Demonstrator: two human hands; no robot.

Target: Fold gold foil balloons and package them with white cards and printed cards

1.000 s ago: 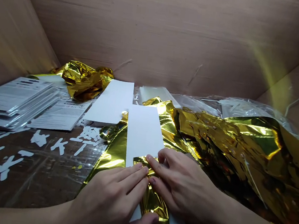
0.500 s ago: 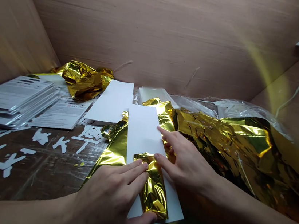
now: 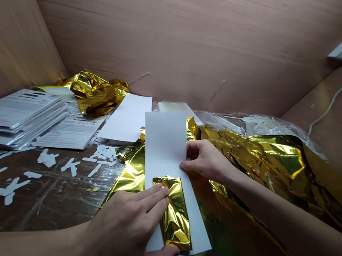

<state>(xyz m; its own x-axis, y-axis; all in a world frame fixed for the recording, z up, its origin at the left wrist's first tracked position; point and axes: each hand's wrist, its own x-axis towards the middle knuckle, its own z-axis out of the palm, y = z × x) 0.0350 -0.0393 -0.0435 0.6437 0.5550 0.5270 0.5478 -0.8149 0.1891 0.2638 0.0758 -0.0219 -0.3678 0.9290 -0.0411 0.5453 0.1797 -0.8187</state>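
Observation:
A long white card [image 3: 164, 144] lies in front of me, its far half bent upward. On its near half rests a folded gold foil balloon [image 3: 178, 213], flat and shiny. My left hand [image 3: 137, 216] lies stretched over the foil's left side, fingertips on its top and thumb at its near edge, pressing it against the card. At the card's right edge, my right hand [image 3: 201, 159] pinches it between thumb and fingers; some fingers are hidden behind it. More flat gold foil [image 3: 132, 173] shows beneath the card.
Crumpled gold foil [image 3: 100, 93] sits at the back left, beside white cards [image 3: 128, 116]. Printed packets [image 3: 12, 107] are stacked at the left. White paper scraps [image 3: 8, 186] litter the dark table. A large gold foil sheet [image 3: 248, 163] spreads right, before clear plastic bags [image 3: 272, 126].
My right hand has gone from lying on the card to gripping its right edge. The card's far part has risen. My left hand stays on the foil.

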